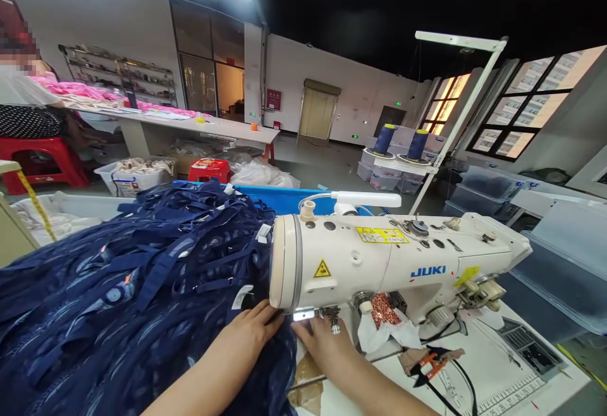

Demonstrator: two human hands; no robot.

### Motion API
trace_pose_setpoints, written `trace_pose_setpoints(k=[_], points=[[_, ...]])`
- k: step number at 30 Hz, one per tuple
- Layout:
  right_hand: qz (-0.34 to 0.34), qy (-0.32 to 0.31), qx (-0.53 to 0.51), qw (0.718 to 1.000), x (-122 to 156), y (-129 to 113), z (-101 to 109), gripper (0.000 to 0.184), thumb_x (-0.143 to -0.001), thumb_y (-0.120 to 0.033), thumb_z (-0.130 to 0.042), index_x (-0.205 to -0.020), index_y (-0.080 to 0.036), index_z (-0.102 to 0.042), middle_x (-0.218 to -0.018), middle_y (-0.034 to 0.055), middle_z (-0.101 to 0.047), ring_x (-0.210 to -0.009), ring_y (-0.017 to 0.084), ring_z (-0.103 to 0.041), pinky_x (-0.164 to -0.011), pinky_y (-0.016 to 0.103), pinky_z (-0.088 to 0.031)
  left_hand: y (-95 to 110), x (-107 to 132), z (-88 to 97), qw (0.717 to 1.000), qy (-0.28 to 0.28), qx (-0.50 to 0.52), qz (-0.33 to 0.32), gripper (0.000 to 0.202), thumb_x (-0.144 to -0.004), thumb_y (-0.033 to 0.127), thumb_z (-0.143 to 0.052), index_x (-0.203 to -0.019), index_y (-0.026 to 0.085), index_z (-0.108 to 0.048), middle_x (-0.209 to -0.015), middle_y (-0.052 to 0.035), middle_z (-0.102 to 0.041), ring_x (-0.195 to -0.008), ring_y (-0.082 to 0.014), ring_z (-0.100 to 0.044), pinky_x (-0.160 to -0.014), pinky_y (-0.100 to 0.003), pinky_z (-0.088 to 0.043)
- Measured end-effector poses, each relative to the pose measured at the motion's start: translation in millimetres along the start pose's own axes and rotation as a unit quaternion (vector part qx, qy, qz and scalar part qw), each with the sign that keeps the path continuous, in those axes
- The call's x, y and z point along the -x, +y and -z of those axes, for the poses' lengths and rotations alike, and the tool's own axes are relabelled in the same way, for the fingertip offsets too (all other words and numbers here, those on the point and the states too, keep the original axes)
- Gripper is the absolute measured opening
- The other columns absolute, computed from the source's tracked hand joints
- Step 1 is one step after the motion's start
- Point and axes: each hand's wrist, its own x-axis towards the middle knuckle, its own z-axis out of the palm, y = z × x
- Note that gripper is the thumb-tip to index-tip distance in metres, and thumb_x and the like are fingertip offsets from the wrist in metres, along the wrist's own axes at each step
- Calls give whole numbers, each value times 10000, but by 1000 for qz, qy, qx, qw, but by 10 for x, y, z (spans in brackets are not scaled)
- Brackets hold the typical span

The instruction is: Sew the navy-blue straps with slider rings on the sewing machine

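A white JUKI sewing machine stands in front of me on a white table. A big heap of navy blue fabric pieces with straps lies to its left. My left hand rests flat on the navy fabric just under the machine's head, fingers stretched towards the needle. My right hand lies beside it below the presser foot, fingers pressed on the fabric edge; its fingertips are partly hidden.
Orange-handled snips lie on the table right of my hands. Two blue thread cones stand on a rack behind the machine. A person sits at the far left by a long table with pink cloth. Bins and a red stool stand on the floor.
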Motion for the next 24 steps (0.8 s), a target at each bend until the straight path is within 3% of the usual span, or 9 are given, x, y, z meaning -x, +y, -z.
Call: trace_pose_setpoints(k=[4,9,14,19,24], points=[[14,10,26,1000,27,-5,31,148,-932,-244,-559,-983,-247,-699,-788,19,-713,-662,191,-658,-635,284,-487,28,-14,-26,1000,10,-24,16,584,-812,-46,-344,-1263,226,-596,-1171,-111,-668,-1133,-236,-604,-959,-409,-499],[11,14,63,998,54,-20,-4,181,-943,-261,-530,-1057,-237,-669,-862,49,-718,-697,213,-661,-636,311,-496,13,-60,-76,997,62,-40,27,500,-835,-17,-365,-1171,227,-644,-1074,-100,-693,-1073,-228,-625,-867,-356,-528],[58,55,73,994,67,-10,-171,144,-926,-205,-523,-968,-219,-660,-769,40,-694,-630,195,-637,-578,281,-456,-9,-135,-117,993,77,-73,60,496,-826,-38,-352,-1158,192,-639,-1056,-109,-682,-1009,-219,-633,-841,-332,-520],[-20,106,4,994,80,18,-368,79,-833,-205,-587,-764,-220,-621,-606,-1,-635,-559,193,-616,-576,280,-448,60,-93,-125,985,74,-150,28,521,-781,-67,-336,-1127,134,-670,-1055,-156,-680,-1001,-272,-621,-847,-383,-520],[48,38,18,998,95,27,-311,145,-880,-178,-572,-960,-261,-659,-768,20,-670,-629,170,-614,-571,253,-432,-82,-120,-112,975,77,-201,53,590,-767,-97,-266,-1187,79,-640,-1160,-187,-642,-1064,-280,-590,-872,-383,-494]])
